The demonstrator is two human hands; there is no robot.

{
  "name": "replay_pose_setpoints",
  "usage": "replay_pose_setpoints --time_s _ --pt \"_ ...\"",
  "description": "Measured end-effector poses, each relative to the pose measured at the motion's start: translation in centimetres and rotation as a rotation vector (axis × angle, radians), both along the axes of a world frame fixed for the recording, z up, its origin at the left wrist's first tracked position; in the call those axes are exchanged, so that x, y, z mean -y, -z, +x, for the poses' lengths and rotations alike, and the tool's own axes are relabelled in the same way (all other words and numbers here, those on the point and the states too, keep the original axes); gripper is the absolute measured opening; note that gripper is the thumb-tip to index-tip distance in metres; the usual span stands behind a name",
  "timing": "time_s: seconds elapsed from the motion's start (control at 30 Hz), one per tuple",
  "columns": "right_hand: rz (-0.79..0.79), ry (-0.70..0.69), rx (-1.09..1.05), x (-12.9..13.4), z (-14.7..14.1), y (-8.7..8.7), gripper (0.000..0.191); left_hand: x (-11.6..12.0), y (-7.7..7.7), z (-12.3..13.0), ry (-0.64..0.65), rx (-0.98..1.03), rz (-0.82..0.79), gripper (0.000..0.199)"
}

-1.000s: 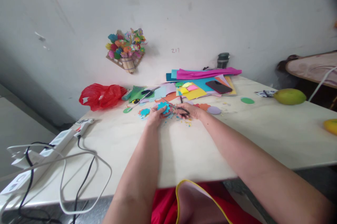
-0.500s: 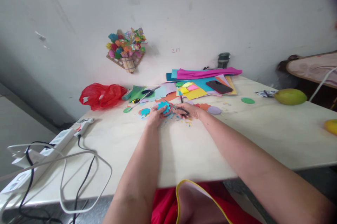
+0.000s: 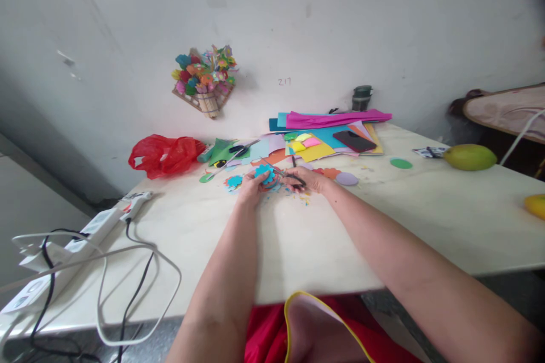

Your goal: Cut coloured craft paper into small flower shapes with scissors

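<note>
My left hand (image 3: pixel 252 184) pinches a blue scalloped paper flower (image 3: pixel 264 173) over the pale table (image 3: pixel 298 238). My right hand (image 3: pixel 307 179) grips black-handled scissors (image 3: pixel 286 175) whose blades reach into the flower's edge. Small paper scraps (image 3: pixel 303 198) lie under both hands. Another blue cutout (image 3: pixel 234 182) rests just left of my left hand.
A stack of coloured paper sheets (image 3: pixel 327 131) with a dark phone (image 3: pixel 353 140) lies behind my hands. A second pair of scissors (image 3: pixel 240 150), a red plastic bag (image 3: pixel 164 154), a power strip with cables (image 3: pixel 80 238), two mangoes (image 3: pixel 468 156) and a paper flower bouquet (image 3: pixel 204 79) surround them.
The hands shift only slightly; the blue flower has turned a little in my left fingers while the scissors stay at its edge.
</note>
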State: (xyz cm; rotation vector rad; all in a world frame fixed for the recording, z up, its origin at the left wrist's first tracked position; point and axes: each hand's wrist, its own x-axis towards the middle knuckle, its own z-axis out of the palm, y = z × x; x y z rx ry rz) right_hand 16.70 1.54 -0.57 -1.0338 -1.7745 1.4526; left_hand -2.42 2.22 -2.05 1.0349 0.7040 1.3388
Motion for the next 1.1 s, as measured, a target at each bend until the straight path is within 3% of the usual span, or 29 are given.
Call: replay_pose_setpoints --time_s 1.1 --pt "-0.052 0.004 -0.05 -0.8 -0.1 0.7 0.033 -0.2 0.2 0.0 -0.023 0.057 -0.013 0.035"
